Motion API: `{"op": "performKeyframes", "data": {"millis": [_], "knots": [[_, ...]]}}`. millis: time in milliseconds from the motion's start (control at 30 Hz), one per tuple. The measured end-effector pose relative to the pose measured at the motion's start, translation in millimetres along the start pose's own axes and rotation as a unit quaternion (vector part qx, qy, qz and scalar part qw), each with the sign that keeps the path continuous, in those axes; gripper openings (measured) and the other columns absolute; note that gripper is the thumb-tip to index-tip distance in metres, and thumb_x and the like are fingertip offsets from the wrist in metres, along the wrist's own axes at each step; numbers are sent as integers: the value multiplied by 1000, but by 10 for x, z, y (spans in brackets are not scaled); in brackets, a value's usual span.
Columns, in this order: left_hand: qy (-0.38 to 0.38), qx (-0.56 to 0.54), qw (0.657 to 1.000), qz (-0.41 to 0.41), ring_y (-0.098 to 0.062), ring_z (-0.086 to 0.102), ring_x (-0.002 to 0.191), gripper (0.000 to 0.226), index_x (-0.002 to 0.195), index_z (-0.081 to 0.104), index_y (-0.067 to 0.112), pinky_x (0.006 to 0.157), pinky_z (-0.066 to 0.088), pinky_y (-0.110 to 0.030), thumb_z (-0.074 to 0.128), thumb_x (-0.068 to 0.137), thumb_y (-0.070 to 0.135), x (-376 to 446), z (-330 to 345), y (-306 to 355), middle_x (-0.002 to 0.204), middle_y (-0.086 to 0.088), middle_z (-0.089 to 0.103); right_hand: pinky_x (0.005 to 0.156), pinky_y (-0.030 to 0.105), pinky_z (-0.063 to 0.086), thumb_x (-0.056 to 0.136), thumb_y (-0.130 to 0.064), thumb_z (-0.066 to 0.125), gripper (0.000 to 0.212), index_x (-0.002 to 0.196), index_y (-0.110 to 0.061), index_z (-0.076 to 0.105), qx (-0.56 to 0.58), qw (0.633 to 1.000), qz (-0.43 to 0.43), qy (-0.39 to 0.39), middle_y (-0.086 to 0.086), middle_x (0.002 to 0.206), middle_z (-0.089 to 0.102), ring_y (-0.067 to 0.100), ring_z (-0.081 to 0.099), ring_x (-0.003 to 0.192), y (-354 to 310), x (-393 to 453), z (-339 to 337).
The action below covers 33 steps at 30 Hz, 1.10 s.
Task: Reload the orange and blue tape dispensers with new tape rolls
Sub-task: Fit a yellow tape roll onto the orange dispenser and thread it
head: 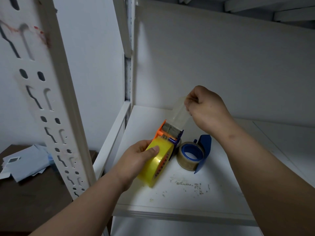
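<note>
The left hand [138, 155] is wrapping around the yellow roll [156, 165] seated in the orange dispenser [166, 133], thumb pressing on the roll's face and holding the unit tilted just above the shelf [230, 184]. The right hand [207, 108] is pinching the clear tape end [179, 113] between closed fingertips, drawing it up and away from the dispenser's front roller. The orange dispenser appears loaded, with threading under way and cutting probably still to come. The blue dispenser [203, 150] is lying just beside it on the shelf with a brownish roll [190, 156] on its hub; whether that roll is new cannot be told. A slotted post [56, 116] is standing close at the left, and the shelf's front edge is lying near the forearms. To the right, the shelf is offering open room.
</note>
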State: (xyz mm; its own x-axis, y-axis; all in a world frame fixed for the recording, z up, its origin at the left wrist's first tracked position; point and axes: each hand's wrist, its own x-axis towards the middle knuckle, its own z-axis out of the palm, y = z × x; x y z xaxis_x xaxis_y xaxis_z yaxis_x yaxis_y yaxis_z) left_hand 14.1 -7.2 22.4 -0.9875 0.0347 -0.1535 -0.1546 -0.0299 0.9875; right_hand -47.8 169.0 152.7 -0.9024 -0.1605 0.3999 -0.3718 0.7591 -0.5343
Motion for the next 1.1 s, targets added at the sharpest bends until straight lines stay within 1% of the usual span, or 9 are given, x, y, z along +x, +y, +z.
{"op": "performKeyframes", "data": {"millis": [167, 267, 333, 467, 567, 733, 800, 900, 1100], "knots": [[2, -18, 999, -29, -32, 70, 95, 18, 106, 69, 21, 89, 52, -47, 61, 90, 17, -25, -51, 16, 100, -10, 76, 74, 35, 52, 93, -21, 49, 8, 92, -17, 56, 26, 999, -1, -18, 2, 91, 64, 21, 61, 83, -22, -8, -1], [11, -38, 999, -37, -36, 67, 92, 17, 99, 68, 15, 88, 50, -48, 58, 88, 8, -35, -94, 21, 101, -19, 73, 59, 25, 46, 92, -21, 52, 8, 88, -17, 58, 68, 997, 24, -27, -3, 79, 64, 12, 61, 70, -15, 2, 18], [16, -54, 998, -34, -36, 64, 92, 16, 96, 67, 13, 85, 48, -47, 56, 86, 7, -57, -103, 14, 98, -20, 71, 54, 21, 41, 92, -21, 55, 9, 84, -17, 60, 103, 993, 48, -33, -6, 73, 65, 5, 60, 61, 4, 6, 36], [46, -66, 997, -19, -31, 59, 84, 30, 91, 64, 12, 72, 43, -40, 55, 65, 22, -142, -57, -34, 90, -16, 63, 64, 25, 49, 90, -20, 58, 13, 78, -18, 62, 164, 980, 96, -54, -5, 69, 67, 5, 59, 55, 78, -26, 117], [60, -79, 995, 10, -29, 60, 79, 31, 90, 61, 11, 66, 43, -35, 58, 65, 29, -191, -48, -103, 85, -13, 64, 74, 33, 52, 90, -18, 59, 12, 78, -16, 62, 196, 971, 114, -70, -4, 67, 67, 8, 59, 54, 121, -57, 202], [53, -99, 992, 49, -30, 71, 82, 33, 88, 64, 18, 68, 55, -40, 78, 61, 31, -223, -71, -189, 92, -13, 73, 69, 29, 53, 89, -14, 60, 13, 76, -12, 62, 226, 962, 126, -92, 0, 65, 65, 10, 58, 51, 161, -96, 297], [46, -120, 990, 60, -29, 71, 80, 28, 88, 65, 17, 66, 56, -38, 78, 64, 24, -209, -69, -202, 90, -12, 74, 69, 30, 53, 88, -13, 61, 13, 76, -11, 62, 234, 956, 143, -103, 1, 65, 64, 10, 57, 50, 194, -104, 334], [20, -152, 986, 70, -23, 71, 76, 23, 88, 66, 16, 62, 56, -31, 75, 68, 18, -180, -52, -209, 86, -8, 75, 59, 24, 49, 88, -12, 62, 13, 75, -11, 61, 238, 947, 176, -126, 3, 64, 62, 8, 56, 46, 254, -128, 389], [-32, -171, 983, 61, -22, 70, 78, 28, 98, 62, 8, 64, 56, -29, 72, 72, 13, -150, -70, -268, 91, -10, 74, 55, 22, 45, 86, -11, 64, 17, 70, -12, 59, 274, 921, 213, -179, 3, 62, 61, 11, 55, 47, 329, -213, 486]]}}
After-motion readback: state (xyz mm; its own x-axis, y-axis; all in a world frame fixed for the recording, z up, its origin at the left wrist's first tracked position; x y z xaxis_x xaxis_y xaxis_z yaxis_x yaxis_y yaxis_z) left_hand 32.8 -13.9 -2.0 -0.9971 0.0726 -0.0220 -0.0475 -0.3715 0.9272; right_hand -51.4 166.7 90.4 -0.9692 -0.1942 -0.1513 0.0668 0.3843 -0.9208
